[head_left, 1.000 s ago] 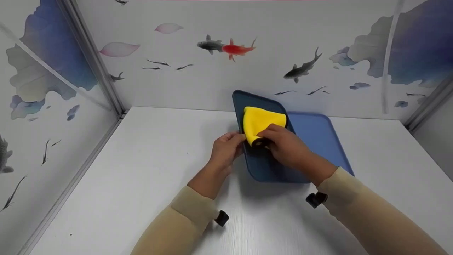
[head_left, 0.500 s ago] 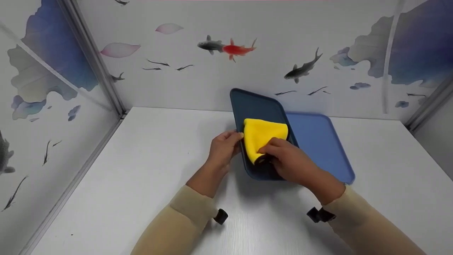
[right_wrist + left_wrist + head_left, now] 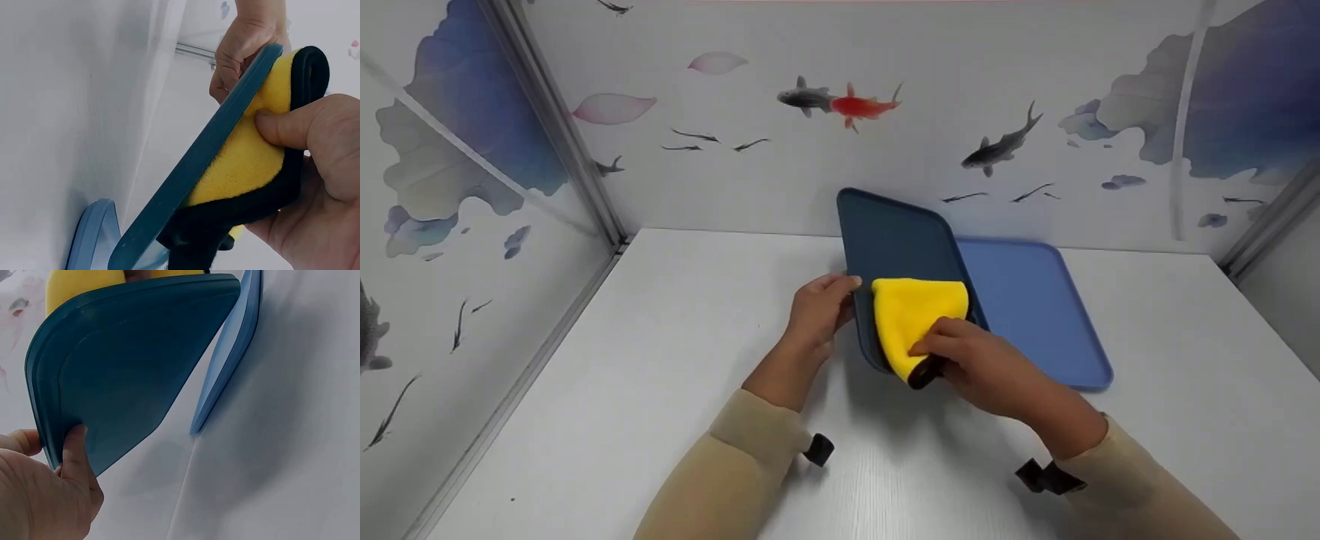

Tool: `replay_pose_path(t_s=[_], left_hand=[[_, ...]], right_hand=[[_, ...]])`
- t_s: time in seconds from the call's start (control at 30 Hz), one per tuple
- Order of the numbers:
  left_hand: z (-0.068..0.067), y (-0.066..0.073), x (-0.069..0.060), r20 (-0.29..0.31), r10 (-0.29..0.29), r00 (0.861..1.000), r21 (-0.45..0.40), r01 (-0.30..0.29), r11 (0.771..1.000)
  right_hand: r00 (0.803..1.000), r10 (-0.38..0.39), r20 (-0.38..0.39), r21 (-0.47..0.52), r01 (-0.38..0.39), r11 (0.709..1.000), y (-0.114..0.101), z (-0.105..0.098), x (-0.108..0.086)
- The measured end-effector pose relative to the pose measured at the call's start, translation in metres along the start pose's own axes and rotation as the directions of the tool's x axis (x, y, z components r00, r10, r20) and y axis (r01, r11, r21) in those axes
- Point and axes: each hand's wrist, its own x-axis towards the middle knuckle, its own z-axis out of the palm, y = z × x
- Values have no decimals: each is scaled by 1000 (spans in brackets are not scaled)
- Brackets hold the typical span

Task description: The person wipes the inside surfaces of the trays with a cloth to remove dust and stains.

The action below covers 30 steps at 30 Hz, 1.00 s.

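Observation:
My left hand pinches the left rim of a dark teal tray, which is held up and tilted above the table. In the left wrist view the tray's underside faces the camera, with the fingers on it. My right hand grips a folded yellow cloth with a black edge, lying against the tray's lower inner face. Seen from the right wrist, the thumb presses on the yellow cloth beside the tray's rim.
A lighter blue tray lies flat on the white table, right of and partly behind the teal one. Behind the table rises a white wall printed with fish. Another printed panel stands at the left.
The right hand has drawn the yellow cloth down the tray toward its near edge. The left hand and teal tray have shifted slightly left.

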Motion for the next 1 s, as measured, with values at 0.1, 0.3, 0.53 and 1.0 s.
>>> replay_pose_path(t_s=[0.1, 0.3, 0.53, 1.0], left_hand=[[-3, 0, 1, -5, -3, 1000, 1, 3, 1000], [-7, 1, 2, -10, -4, 1000, -6, 4, 1000], [-13, 3, 6, -30, -18, 999, -15, 18, 1000], [-22, 2, 17, -29, -11, 1000, -64, 9, 998]], right_hand=[[1000, 7, 10, 7, -7, 1000, 1, 0, -3], [1000, 7, 27, 12, -8, 1000, 4, -3, -5], [1000, -22, -21, 51, 23, 998, 12, -10, -6], [962, 246, -122, 390, -181, 903, 26, -28, -11]])
